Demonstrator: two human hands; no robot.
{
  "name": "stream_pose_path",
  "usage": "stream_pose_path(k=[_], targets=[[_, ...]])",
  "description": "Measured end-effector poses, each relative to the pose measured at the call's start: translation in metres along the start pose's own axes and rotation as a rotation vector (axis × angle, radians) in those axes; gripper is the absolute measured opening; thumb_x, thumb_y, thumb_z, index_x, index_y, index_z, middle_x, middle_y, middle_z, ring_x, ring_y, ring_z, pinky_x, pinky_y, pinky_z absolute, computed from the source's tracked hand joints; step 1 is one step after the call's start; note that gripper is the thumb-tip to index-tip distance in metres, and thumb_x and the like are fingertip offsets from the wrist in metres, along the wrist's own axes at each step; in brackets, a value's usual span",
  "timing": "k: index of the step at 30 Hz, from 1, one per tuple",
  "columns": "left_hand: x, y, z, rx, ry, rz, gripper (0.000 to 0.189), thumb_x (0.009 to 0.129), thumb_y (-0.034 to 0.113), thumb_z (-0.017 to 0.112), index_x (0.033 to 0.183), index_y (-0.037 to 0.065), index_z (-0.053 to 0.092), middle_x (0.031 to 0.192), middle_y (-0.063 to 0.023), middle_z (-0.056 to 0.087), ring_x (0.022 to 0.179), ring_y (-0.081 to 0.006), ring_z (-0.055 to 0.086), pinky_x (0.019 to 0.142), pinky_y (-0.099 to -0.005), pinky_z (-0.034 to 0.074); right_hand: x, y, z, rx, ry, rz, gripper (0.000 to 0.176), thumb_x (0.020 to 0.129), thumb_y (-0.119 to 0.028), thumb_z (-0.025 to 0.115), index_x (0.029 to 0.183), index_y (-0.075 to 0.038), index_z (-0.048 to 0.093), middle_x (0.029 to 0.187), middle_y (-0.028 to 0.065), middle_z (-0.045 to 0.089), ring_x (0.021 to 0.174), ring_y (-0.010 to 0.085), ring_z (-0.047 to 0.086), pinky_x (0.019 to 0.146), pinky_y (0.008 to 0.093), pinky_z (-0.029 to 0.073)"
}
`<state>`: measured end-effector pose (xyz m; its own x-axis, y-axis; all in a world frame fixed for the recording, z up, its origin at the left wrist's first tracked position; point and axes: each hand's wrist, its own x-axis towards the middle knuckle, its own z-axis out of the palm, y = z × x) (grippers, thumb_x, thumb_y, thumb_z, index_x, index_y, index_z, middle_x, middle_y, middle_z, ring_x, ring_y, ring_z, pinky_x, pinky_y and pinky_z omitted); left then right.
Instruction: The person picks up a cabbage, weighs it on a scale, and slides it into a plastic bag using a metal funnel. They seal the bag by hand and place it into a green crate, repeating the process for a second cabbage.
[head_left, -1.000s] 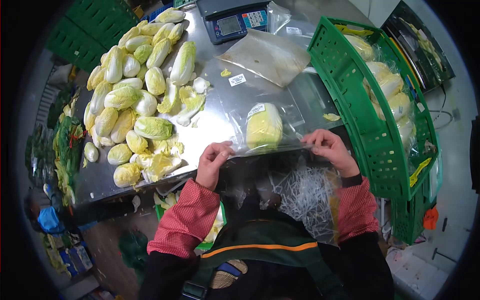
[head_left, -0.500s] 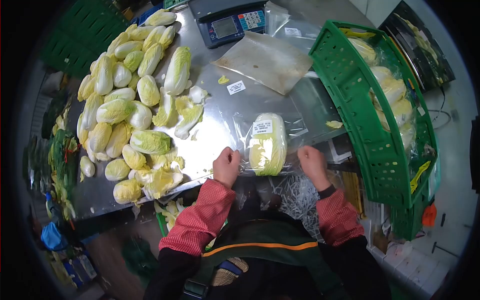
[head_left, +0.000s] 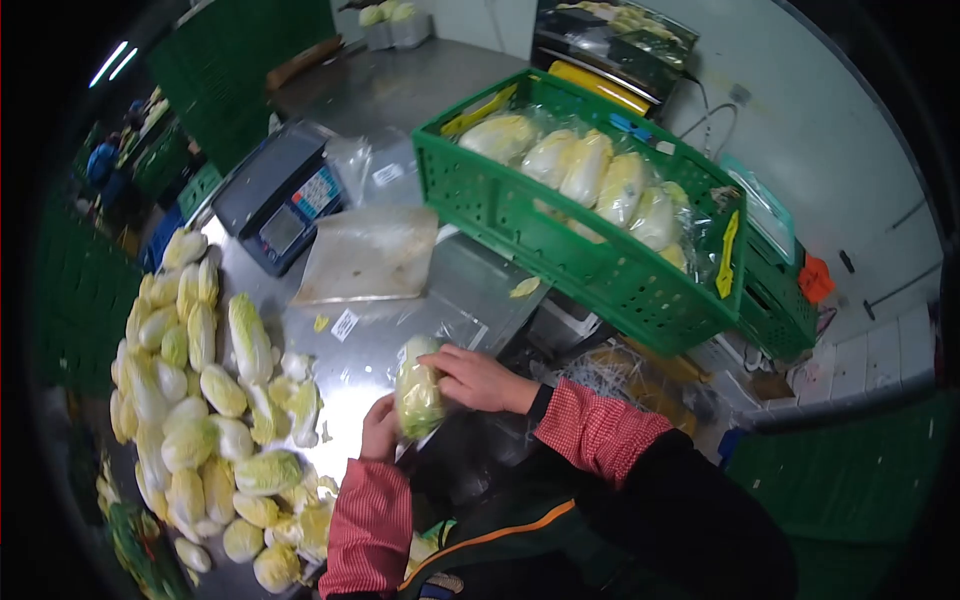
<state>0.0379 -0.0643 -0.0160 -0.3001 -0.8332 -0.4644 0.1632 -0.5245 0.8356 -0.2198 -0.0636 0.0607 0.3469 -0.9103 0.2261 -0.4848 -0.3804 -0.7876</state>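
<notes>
A Chinese cabbage (head_left: 416,395) wrapped in clear plastic is at the front edge of the steel table, between my two hands. My right hand (head_left: 482,378) lies over its upper right side, fingers bent around the wrapping. Against its lower left side is my left hand (head_left: 380,430), with curled fingers gripping the wrapped cabbage; its fingertips are partly hidden. A printed label (head_left: 344,325) lies on the table beyond the cabbage, near a stained, cloudy plastic sheet (head_left: 368,255).
Loose Chinese cabbages (head_left: 190,445) and torn leaves are heaped at left. A digital scale (head_left: 275,200) stands behind them. The green crate (head_left: 590,280) at right holds several bagged cabbages. Shredded paper (head_left: 610,370) lies below the table's edge.
My view has swung right toward the crate. My hands, earlier apart on either side of the wrapped cabbage at the bag's edges, have closed in on the cabbage itself.
</notes>
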Motion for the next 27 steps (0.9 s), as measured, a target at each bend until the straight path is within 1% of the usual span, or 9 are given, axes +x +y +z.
stream_pose_path(k=[5, 12, 14, 15, 17, 20, 22, 24, 27], targets=[[-0.043, 0.074, 0.045, -0.145, -0.212, 0.027, 0.049, 0.099, 0.034, 0.039, 0.131, -0.001, 0.051, 0.125, -0.0144, 0.06, 0.113, -0.0248, 0.059, 0.099, -0.0395, 0.045, 0.009, -0.099, -0.079, -0.289, -0.129, -0.151, 0.074, 0.066, -0.048, 0.078, 0.116, 0.001, 0.055, 0.108, 0.0169, 0.053, 0.102, 0.0352, 0.058, 0.09, 0.0431, 0.047], [-0.034, 0.174, 0.198, -0.056, -0.406, 0.21, 0.083, 0.099, 0.063, 0.018, 0.14, -0.006, 0.041, 0.136, -0.0182, 0.053, 0.126, -0.0287, 0.051, 0.108, -0.0394, 0.036, -0.007, -0.119, -0.217, -0.622, 0.399, -0.417, 0.072, 0.059, -0.052, 0.082, 0.105, -0.004, 0.054, 0.103, 0.0107, 0.054, 0.1, 0.0314, 0.057, 0.086, 0.0472, 0.046], [-0.011, 0.188, 0.249, -0.312, -0.388, 0.194, 0.086, 0.097, 0.067, 0.016, 0.141, -0.002, 0.043, 0.133, -0.0157, 0.056, 0.122, -0.0273, 0.053, 0.103, -0.042, 0.04, -0.03, -0.105, -0.261, -0.528, 0.463, -0.122, 0.072, 0.064, -0.052, 0.082, 0.107, -0.001, 0.053, 0.108, 0.0167, 0.057, 0.097, 0.0321, 0.061, 0.082, 0.0417, 0.05], [0.013, 0.195, 0.256, -0.125, -0.749, 0.19, 0.088, 0.094, 0.072, 0.018, 0.139, 0.001, 0.047, 0.125, -0.0126, 0.06, 0.106, -0.023, 0.057, 0.089, -0.0389, 0.045, -0.042, -0.102, -0.288, -0.416, 0.504, 0.049, 0.068, 0.07, -0.051, 0.079, 0.106, 0.0, 0.053, 0.105, 0.0188, 0.06, 0.097, 0.0326, 0.063, 0.081, 0.0404, 0.051], [0.039, 0.207, 0.317, -0.018, -0.819, 0.194, 0.089, 0.093, 0.074, 0.019, 0.133, 0.002, 0.053, 0.111, -0.0079, 0.061, 0.092, -0.0188, 0.056, 0.08, -0.0349, 0.045, -0.063, -0.082, -0.336, -0.101, 0.649, 0.288, 0.062, 0.08, -0.048, 0.075, 0.109, 0.002, 0.052, 0.104, 0.0198, 0.064, 0.098, 0.029, 0.065, 0.082, 0.0372, 0.052], [0.066, 0.215, 0.418, 0.1, -0.855, 0.2, 0.051, 0.099, 0.033, 0.051, 0.139, 0.001, 0.047, 0.105, -0.005, 0.058, 0.084, -0.0122, 0.055, 0.07, -0.028, 0.048, -0.092, -0.005, -0.39, 0.176, 0.949, 0.268, 0.061, 0.089, -0.041, 0.069, 0.121, 0.005, 0.048, 0.111, 0.0187, 0.063, 0.089, 0.0202, 0.067, 0.078, 0.0335, 0.054], [0.083, 0.204, 0.47, 0.346, -0.732, 0.226, 0.057, 0.096, 0.033, 0.059, 0.141, 0.001, 0.043, 0.11, -0.0042, 0.059, 0.085, -0.0102, 0.056, 0.074, -0.0274, 0.049, -0.114, 0.048, -0.416, 0.377, 0.914, 0.344, 0.071, 0.09, -0.044, 0.065, 0.13, 0.01, 0.041, 0.11, 0.0184, 0.062, 0.078, 0.0212, 0.068, 0.07, 0.0334, 0.056], [0.118, 0.172, 0.499, 0.594, -0.681, 0.345, 0.079, 0.085, 0.047, 0.069, 0.135, -0.009, 0.045, 0.116, -0.0182, 0.06, 0.091, -0.023, 0.062, 0.076, -0.032, 0.052, -0.118, 0.055, -0.428, 0.202, 0.85, 0.747, 0.076, 0.093, -0.048, 0.057, 0.132, 0.013, 0.037, 0.113, 0.0216, 0.061, 0.078, 0.0253, 0.069, 0.068, 0.0347, 0.057], [0.166, 0.127, 0.518, 1.093, -0.768, 0.515, 0.071, 0.082, 0.047, 0.069, 0.124, -0.008, 0.055, 0.109, -0.0253, 0.064, 0.095, -0.0319, 0.064, 0.081, -0.0407, 0.052, -0.121, 0.095, -0.435, -0.083, 0.58, 1.062, 0.081, 0.094, -0.053, 0.047, 0.133, 0.017, 0.035, 0.113, 0.0269, 0.061, 0.08, 0.0315, 0.07, 0.066, 0.0387, 0.058]])
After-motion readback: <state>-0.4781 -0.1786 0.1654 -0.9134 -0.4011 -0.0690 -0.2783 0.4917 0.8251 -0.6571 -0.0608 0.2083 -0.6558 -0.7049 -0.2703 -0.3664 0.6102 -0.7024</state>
